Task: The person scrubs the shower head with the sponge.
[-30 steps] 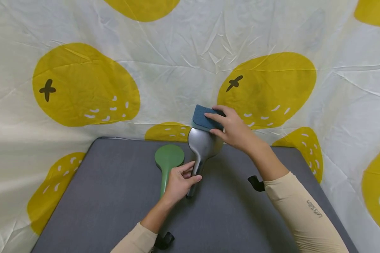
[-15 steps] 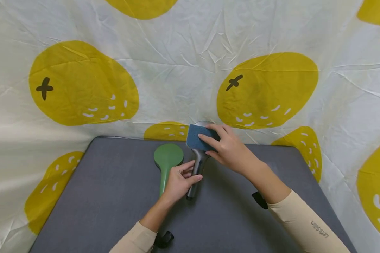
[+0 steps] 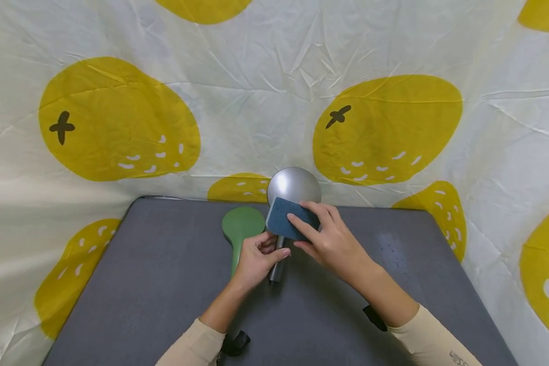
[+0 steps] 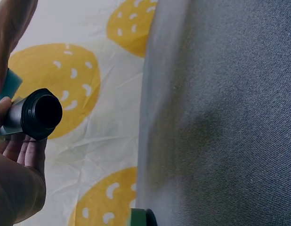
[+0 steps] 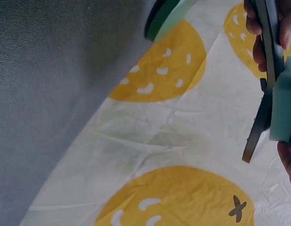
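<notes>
While left fingers [image 3: 266,239] grip showerhead [image 3: 294,184], right fingers [image 3: 304,227] pinch sponge [image 3: 281,216]; lettering [image 3: 458,359] on right sleeve [image 3: 421,333] partly cropped.

Grey table [image 3: 155,284], with fine woven-look top and rounded far corners. Carries a green shower head [image 3: 243,222] left of centre, with round end near the far edge, handle toward the near side, partly hidden. Shows a pale speckled patch [image 3: 390,251] at far right.
</notes>
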